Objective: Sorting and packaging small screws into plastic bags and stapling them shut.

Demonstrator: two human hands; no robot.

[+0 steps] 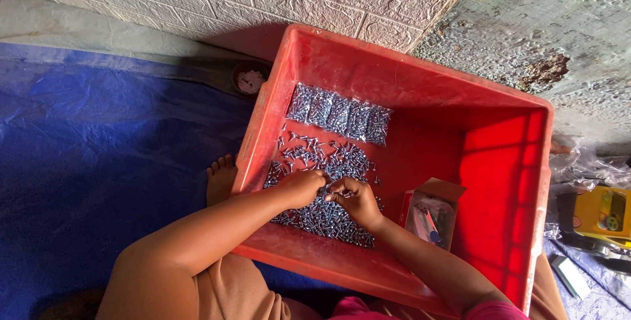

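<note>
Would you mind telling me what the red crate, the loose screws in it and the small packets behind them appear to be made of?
The red crate looks like moulded plastic: uniform colour, smooth, slightly glossy walls. The loose screws under the left hand and right hand look like bright plated metal, silvery and glinting. The small packets seem to be clear plastic film, as their silvery contents show through.

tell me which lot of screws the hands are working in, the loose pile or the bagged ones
The loose pile of screws: both the left hand and right hand rest on it. The small clear bags of screws lie in an untouched row farther back.
</note>
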